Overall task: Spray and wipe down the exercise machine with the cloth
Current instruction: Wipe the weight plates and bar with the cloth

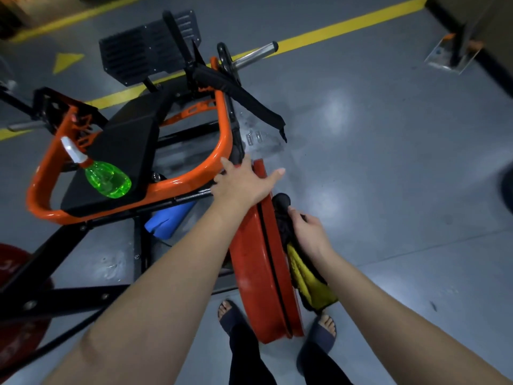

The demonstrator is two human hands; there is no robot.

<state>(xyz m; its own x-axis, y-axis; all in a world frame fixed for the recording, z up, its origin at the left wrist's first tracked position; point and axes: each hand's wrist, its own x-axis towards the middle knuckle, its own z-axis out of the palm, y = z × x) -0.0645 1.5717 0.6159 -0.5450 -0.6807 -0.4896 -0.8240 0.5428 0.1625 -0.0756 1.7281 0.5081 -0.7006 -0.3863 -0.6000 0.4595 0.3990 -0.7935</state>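
Observation:
The exercise machine [222, 140] has an orange tube frame, black pads and two red weight plates [261, 268] on its near side. A green spray bottle [107, 177] with a white nozzle lies on the black seat pad [122, 151]. My left hand [244, 182] rests with straight fingers on the top edge of the red plates, next to the orange frame. My right hand [308, 232] grips a black and yellow cloth [305, 273] bunched against the outer face of the plates, at the black end of the bar.
Grey floor with yellow lines stretches all round. A blue roll [169, 220] lies under the frame. More red plates [16, 301] sit at the lower left. A metal post base [449, 56] stands at the upper right. My feet in sandals [316, 337] are right below the plates.

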